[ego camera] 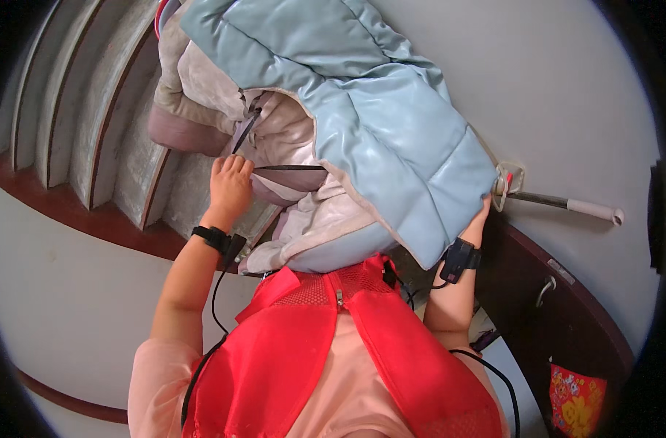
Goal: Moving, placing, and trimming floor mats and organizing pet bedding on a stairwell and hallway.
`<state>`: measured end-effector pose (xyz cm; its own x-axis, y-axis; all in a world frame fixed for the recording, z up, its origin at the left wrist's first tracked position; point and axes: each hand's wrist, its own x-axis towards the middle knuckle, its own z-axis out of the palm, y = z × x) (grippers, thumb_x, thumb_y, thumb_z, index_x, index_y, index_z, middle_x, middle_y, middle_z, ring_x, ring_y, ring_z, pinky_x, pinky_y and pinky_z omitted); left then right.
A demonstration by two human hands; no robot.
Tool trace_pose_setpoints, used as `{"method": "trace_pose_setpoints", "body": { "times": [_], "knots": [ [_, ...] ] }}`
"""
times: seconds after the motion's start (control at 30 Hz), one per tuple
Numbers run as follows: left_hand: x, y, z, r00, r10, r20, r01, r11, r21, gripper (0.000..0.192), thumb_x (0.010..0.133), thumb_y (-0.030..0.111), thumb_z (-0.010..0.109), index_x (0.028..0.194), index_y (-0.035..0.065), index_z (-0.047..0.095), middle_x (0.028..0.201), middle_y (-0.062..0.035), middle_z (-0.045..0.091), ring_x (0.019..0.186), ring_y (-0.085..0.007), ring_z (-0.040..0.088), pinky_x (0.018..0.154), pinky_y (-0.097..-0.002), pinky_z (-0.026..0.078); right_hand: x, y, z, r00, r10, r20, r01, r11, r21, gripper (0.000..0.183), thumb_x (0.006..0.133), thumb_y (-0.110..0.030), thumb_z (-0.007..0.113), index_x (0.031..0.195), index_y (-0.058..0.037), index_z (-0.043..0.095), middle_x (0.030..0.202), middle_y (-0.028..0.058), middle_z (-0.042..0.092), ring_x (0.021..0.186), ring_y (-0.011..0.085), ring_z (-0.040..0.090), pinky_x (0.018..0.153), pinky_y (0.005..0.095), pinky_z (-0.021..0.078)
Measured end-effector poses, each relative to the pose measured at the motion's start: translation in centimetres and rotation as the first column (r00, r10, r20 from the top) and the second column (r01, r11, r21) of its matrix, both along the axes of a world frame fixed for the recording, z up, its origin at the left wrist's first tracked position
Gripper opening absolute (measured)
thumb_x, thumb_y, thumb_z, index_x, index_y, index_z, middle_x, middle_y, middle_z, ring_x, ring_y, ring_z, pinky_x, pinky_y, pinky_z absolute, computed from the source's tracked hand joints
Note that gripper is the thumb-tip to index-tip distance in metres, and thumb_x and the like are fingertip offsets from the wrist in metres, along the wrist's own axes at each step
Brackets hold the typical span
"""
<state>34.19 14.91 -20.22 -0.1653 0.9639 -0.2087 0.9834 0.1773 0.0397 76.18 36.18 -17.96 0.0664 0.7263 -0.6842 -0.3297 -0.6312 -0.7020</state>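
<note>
A light blue quilted cover [388, 120] with a shiny outer face hangs before me, its beige plush lining [333, 211] showing at the folded edges. My left hand [231, 183] closes around a thin black strap [289, 167], whose two lengths run from the fist towards the lining. At the right border of the cover, my right hand [480, 219] grips the edge; its fingers are mostly hidden behind the fabric. A padded mauve part with a plush rim [188, 131] sticks out on the left side of the cover.
Concrete stairs [130, 131] with dark red edges lie at the left. On the right, a metal rod with a white handle [593, 211] juts out by the grey wall [552, 98]. Below it is a dark brown panel [516, 268] with a metal handle [545, 290] and a red decoration [576, 399].
</note>
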Motion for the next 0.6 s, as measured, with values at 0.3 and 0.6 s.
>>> {"method": "trace_pose_setpoints", "body": {
  "times": [0.3,0.6],
  "knots": [
    [-1.2,0.1,0.4,1.0,-0.02,-0.023,0.022,0.996,0.082,0.034,0.066,0.014,0.068,0.098,0.0123,0.056,0.097,-0.003,0.057,0.107,-0.0197,0.052,0.095,-0.0404,0.037,-0.5,-0.6,0.5,0.999,0.024,0.026,-0.025,0.999,0.036,0.049,0.089,-0.044,0.045,0.113,-0.0026,0.057,0.103,0.0101,0.061,0.089,0.0221,0.062,0.077,0.034,0.0521],
    [-0.7,-0.3,0.8,1.0,-0.018,0.003,0.018,0.997,0.075,0.035,0.066,0.012,0.066,0.1,0.0126,0.057,0.096,-0.0023,0.056,0.105,-0.0184,0.052,0.091,-0.0393,0.038,-0.1,-0.4,-0.1,0.999,0.039,0.013,-0.039,0.999,0.025,0.05,0.087,-0.044,0.047,0.114,-0.0024,0.057,0.103,0.0118,0.061,0.089,0.0238,0.063,0.078,0.0355,0.0525]
  ]
}}
